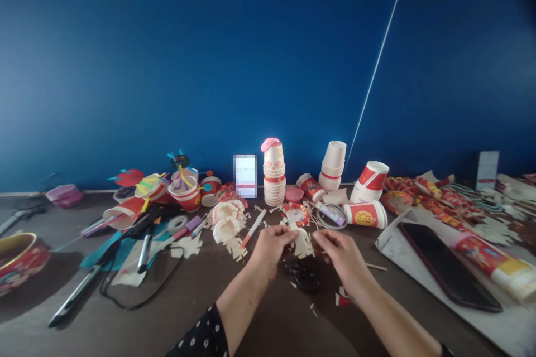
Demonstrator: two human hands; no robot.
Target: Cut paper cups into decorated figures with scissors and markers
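Surface: brown tabletop
Far: stacked paper cups
Left: red patterned bowl, black marker
Right: black smartphone on white sheet
Near: paper scraps

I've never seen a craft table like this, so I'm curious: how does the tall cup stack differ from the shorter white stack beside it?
The tall stack has more cups than the shorter stack. The tall stack has a pink piece on top and red bands, while the shorter stack is plain white with nothing on top. The tall stack stands straight; the shorter stack leans slightly. Both are paper cups at the back of the table.
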